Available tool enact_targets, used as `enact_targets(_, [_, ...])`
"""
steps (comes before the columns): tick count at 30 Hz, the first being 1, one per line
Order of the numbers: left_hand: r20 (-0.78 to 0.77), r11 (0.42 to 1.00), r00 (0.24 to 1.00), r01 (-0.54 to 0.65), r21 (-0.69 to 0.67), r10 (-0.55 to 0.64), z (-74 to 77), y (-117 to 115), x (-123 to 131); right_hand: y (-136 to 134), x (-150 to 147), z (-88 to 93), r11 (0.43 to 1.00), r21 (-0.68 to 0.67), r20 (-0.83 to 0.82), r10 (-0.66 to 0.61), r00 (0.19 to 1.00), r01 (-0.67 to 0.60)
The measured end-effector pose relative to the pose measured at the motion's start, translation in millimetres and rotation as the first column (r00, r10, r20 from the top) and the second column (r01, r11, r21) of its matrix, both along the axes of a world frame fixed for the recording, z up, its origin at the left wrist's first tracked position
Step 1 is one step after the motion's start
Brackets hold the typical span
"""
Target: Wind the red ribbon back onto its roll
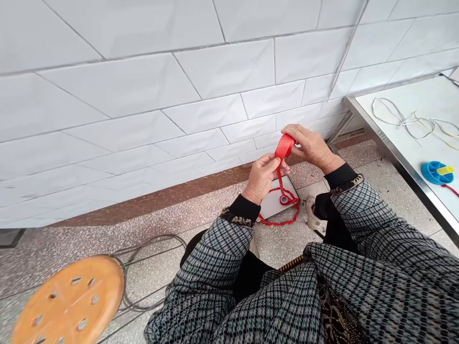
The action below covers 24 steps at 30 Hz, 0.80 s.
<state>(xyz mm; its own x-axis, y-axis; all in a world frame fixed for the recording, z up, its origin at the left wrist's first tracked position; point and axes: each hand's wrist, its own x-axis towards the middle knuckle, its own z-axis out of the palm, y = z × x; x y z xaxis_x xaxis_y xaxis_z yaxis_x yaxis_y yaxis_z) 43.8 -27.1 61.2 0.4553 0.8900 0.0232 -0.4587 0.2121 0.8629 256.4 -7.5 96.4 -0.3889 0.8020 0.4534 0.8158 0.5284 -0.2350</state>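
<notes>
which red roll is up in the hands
The upper red roll, held between the left hand and the right hand; the lower red roll appears below, in front of the white board, with neither hand on it.

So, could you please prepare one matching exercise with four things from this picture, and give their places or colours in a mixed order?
Things:
1. roll of red tape
2. round stool seat
3. spoked reel
4. thin wires

Places or colours:
A. orange, with holes
B. in loose loops on the table
C. blue, with a yellow peg
D. between left hand and right hand

Pairs: 1-D, 2-A, 3-C, 4-B
</notes>
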Motion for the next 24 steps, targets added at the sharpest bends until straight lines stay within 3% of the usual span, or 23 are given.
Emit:
enact_targets(6, [-0.078, 0.982, 0.986, -0.138, 0.125, 0.148, -2.3, 6, -5, 4, -1, -6.7, 0.999, -0.034, 0.007, 0.037, 0.999, -0.037])
enact_targets(12, [0.015, 0.998, 0.998, -0.065, -0.001, 0.065, 2.9, 1, -3, 7, 3, -12.4, 0.995, -0.073, -0.017, 0.060, 0.998, -0.061])
enact_targets(15, [-0.034, 0.998, 0.999, -0.027, -0.052, 0.025, 1.7, -1, -3, 8, 6, -12.8, 0.996, -0.078, 0.023, 0.046, 0.999, -0.044])
enact_targets(24, [-0.132, 0.994, 0.991, 0.023, 0.108, -0.009, 3.0, -5, -6, 10, 13, -19.6, 0.991, -0.123, 0.226, -0.030, 0.974, 0.059])
